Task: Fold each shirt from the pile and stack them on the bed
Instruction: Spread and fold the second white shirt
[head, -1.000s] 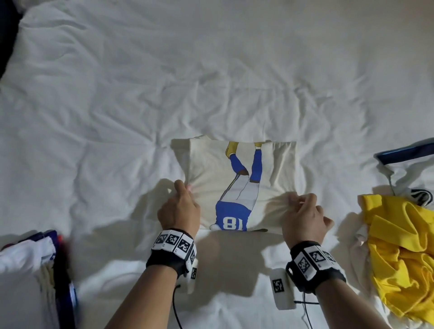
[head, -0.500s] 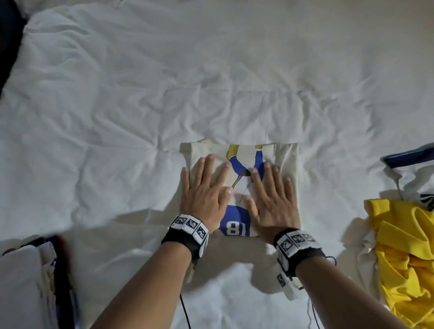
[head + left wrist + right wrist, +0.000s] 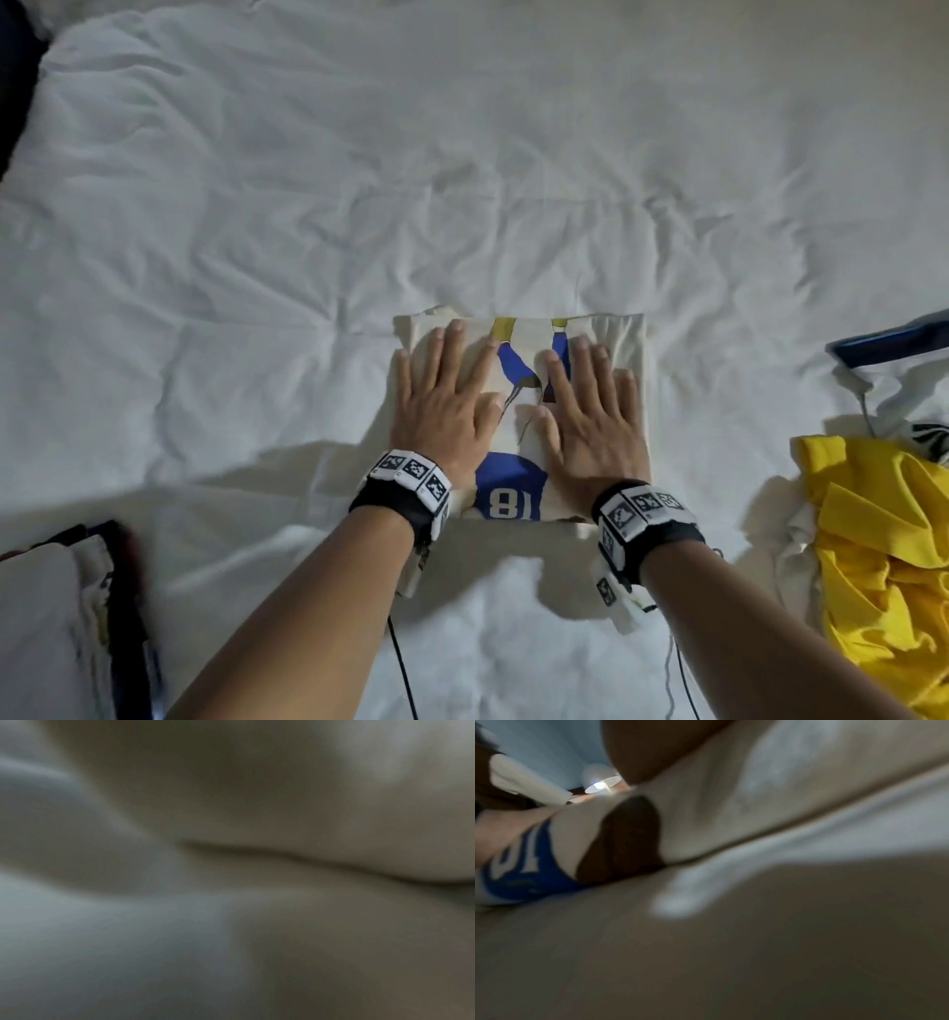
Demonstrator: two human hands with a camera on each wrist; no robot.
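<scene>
- Bed [image 3: 308,231]: covered by a wrinkled white sheet that fills most of the head view; everything else listed lies on it.
- Folded shirt [image 3: 518,478]: cream cloth folded to a compact rectangle, lying flat just below the middle of the head view. Print faces up: a figure in blue and yellow, a blue patch with the white number 18 at the 6 o'clock edge. The right wrist view shows the same blue patch and number [image 3: 523,866] from low and close, blurred.
- Left hand [image 3: 444,406]: palm down on the 9 o'clock half of the folded shirt, fingers straight and spread toward 12 o'clock, pressing flat, gripping nothing. A black wristband with white marker tiles sits at the wrist.
- Right hand [image 3: 595,416]: palm down on the 3 o'clock half of the folded shirt, fingers straight and slightly spread, pressing flat, gripping nothing. Thumb tips of the two hands lie near each other over the print. Same type of band at the wrist.
- Yellow shirt [image 3: 883,555]: crumpled heap at 4 o'clock, well apart from the folded shirt.
- White and navy garment [image 3: 893,375]: loose, at 3 o'clock, just above the yellow shirt and touching it.
- Stack of clothes [image 3: 67,627]: white and dark cloth at 8 o'clock, cut off by the frame edge, blurred.
- Left wrist view: only blurred pale cloth; no detail can be told.
</scene>
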